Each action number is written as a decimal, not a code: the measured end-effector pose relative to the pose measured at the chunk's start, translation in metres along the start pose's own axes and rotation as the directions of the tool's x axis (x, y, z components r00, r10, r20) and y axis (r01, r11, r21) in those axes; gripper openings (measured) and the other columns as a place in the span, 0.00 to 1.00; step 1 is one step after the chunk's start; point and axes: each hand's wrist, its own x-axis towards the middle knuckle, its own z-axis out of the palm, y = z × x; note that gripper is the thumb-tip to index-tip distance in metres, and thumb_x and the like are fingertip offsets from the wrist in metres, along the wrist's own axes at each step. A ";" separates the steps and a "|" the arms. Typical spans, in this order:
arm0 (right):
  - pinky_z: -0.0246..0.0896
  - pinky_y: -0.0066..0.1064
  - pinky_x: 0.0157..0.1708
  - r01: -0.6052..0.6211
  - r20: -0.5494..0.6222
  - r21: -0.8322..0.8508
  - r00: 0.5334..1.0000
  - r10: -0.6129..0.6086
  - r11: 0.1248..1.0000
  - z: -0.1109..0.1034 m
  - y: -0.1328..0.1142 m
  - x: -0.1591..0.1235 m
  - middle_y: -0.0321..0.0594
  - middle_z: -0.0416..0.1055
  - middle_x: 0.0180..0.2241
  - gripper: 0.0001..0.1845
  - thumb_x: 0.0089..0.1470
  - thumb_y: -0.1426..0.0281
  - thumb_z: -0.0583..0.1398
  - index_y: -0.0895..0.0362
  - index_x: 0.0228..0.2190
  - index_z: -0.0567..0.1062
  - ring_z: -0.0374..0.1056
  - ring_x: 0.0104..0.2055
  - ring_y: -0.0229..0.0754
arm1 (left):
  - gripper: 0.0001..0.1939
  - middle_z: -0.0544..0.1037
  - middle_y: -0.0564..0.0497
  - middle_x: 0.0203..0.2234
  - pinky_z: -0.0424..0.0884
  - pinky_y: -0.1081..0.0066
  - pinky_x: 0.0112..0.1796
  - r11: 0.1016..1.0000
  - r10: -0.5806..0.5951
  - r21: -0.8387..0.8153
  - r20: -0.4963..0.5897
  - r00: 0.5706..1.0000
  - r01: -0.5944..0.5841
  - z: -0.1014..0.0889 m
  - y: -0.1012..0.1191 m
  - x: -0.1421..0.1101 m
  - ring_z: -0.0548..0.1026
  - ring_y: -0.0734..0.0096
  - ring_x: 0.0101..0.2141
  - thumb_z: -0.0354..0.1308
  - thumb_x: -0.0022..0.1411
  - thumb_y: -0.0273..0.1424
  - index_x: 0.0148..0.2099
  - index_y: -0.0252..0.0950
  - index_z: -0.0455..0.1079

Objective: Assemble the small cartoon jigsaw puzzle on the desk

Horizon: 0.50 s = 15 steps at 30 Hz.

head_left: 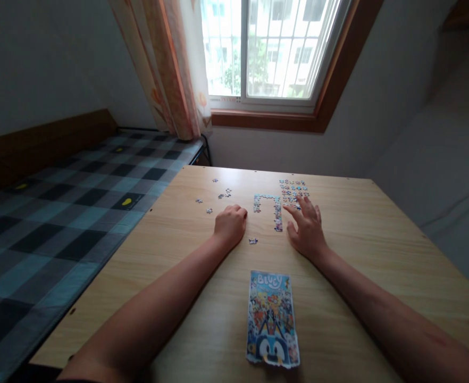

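Fingers loosely spread, your right hand (308, 227) is just right of the partly assembled jigsaw border (278, 213), by rows of loose pieces (298, 188); your left hand (230, 225) curls left of the border, its grip impossible to tell. Stray pieces (209, 210) lie farther left; nearer you than the border lies a Bluey picture sheet (272, 319).

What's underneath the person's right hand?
Around the right hand, the bare wooden tabletop shows, and loose puzzle pieces lie just beyond it. Whatever is directly beneath is covered, so I can't tell.
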 end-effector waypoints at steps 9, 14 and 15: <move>0.46 0.65 0.66 -0.009 -0.081 0.093 0.997 0.016 0.996 -0.004 0.010 0.005 0.48 0.60 0.66 0.24 0.57 0.76 0.56 0.52 0.54 0.74 0.48 0.72 0.59 | 0.08 0.80 0.48 0.43 0.71 0.64 0.45 0.996 0.069 -0.064 -0.015 0.998 -0.069 -0.002 -0.010 -0.003 0.74 0.61 0.45 0.56 0.66 0.26 0.42 0.40 0.77; 0.45 0.64 0.67 0.045 0.033 0.121 0.998 -0.049 0.992 -0.002 0.008 0.004 0.47 0.62 0.65 0.22 0.58 0.76 0.56 0.51 0.52 0.76 0.48 0.72 0.58 | 0.09 0.80 0.48 0.42 0.71 0.62 0.47 0.990 0.080 -0.109 -0.040 0.996 -0.084 0.001 -0.016 0.000 0.73 0.60 0.45 0.57 0.64 0.24 0.42 0.40 0.77; 0.45 0.65 0.67 0.052 0.056 0.125 0.997 -0.059 0.991 -0.002 0.008 0.004 0.47 0.62 0.65 0.22 0.58 0.76 0.56 0.51 0.52 0.76 0.47 0.72 0.58 | 0.09 0.80 0.48 0.42 0.71 0.62 0.47 0.989 0.079 -0.121 -0.042 0.996 -0.084 0.002 -0.017 0.001 0.73 0.60 0.45 0.57 0.64 0.24 0.42 0.40 0.77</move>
